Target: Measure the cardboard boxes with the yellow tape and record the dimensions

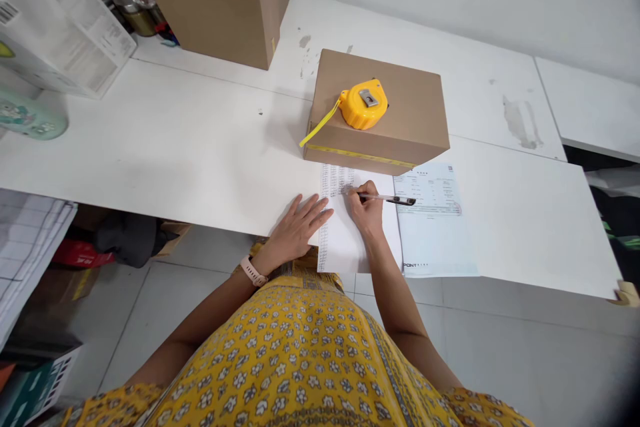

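My right hand [367,209] is closed around a pen [400,200], its tip over a white sheet of paper [345,247] that carries columns of handwriting. My left hand [299,223] lies flat with fingers spread, the fingertips on the sheet's left edge and the palm at the table's front edge. To the right of the sheet lies a pale blue printed form [435,240]. Just beyond the papers stands a closed cardboard box [415,103] with a yellow tape strip along its lower front. A yellow tape measure [365,105] with a wrist strap rests on top of it.
The papers lie on a white table [200,133] against a wall. At the back left stand a larger cardboard box [215,7], a white printed carton [65,27] and a mint green bottle [33,117]. Below the table, a dark bag [130,237] sits on the left.
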### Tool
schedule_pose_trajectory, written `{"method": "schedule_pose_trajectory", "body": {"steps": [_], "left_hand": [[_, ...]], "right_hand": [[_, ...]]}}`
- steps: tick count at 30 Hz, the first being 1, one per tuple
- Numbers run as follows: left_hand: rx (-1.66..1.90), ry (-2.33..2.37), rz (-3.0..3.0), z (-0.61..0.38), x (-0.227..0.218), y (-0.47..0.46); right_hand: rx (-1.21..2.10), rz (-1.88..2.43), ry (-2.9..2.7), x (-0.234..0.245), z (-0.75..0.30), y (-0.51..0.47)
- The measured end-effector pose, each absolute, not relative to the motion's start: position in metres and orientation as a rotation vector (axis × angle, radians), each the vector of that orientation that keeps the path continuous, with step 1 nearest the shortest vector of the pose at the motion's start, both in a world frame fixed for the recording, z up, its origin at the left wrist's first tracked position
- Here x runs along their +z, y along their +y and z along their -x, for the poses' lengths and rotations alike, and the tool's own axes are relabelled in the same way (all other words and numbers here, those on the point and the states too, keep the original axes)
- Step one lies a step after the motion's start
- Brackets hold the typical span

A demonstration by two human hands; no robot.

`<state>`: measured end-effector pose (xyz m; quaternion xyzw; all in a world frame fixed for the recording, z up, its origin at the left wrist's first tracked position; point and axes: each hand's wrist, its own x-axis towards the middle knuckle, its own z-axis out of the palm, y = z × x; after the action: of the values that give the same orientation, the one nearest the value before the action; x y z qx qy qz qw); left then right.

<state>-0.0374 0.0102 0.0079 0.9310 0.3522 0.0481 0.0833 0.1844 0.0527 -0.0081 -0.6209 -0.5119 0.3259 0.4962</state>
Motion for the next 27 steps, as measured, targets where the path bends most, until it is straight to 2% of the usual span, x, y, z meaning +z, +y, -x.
{"method": "schedule_pose_trajectory", "body": {"steps": [18, 24, 27], "left_hand": [[0.152, 1.047, -2.754, 0.037, 0.008, 0.01], [0.148, 1.046, -2.724, 0.038, 0.009, 0.011], [0.129, 1.051, -2.732, 0.038, 0.008, 0.011]], "right_hand": [[0.786, 1.511, -1.228, -0.007, -0.184, 0.052], [0.429, 1.481, -1.024, -0.006, -0.189, 0.049], [0.319, 1.624, -1.094, -0.007, -0.205, 0.043]]}}
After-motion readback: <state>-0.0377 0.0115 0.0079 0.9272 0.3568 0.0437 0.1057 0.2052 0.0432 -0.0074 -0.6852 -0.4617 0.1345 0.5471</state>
